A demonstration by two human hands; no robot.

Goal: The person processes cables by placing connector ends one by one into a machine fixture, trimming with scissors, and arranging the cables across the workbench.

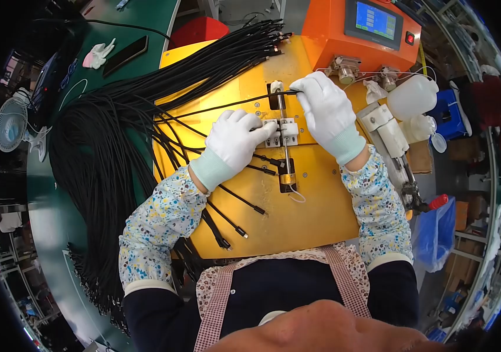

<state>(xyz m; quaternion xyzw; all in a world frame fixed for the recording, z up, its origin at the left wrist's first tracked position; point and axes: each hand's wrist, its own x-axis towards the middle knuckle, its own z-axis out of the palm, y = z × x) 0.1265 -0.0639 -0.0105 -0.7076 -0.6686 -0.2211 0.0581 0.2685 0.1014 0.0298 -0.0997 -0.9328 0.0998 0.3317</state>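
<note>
My right hand (328,111), in a white glove, pinches a black cable (233,104) near its end, above the metal fixture. The cable runs left from there to the big bundle. My left hand (233,139), also gloved, reaches to the white clamp block (288,132) with curled fingers. Its thumb and forefinger meet at the block, and whatever is between them is hidden. A thin metal rod (281,108) crosses the block, with a brass-coloured fitting (287,179) at its near end. Several loose cable ends (241,232) lie on the yellow plate (315,217) below my left hand.
A thick bundle of black cables (98,129) covers the left side of the green table (48,188). An orange machine with a screen (326,29) stands at the back right. White plastic bottles (412,97) and a red-handled toggle clamp (438,202) are on the right. A phone (126,57) lies back left.
</note>
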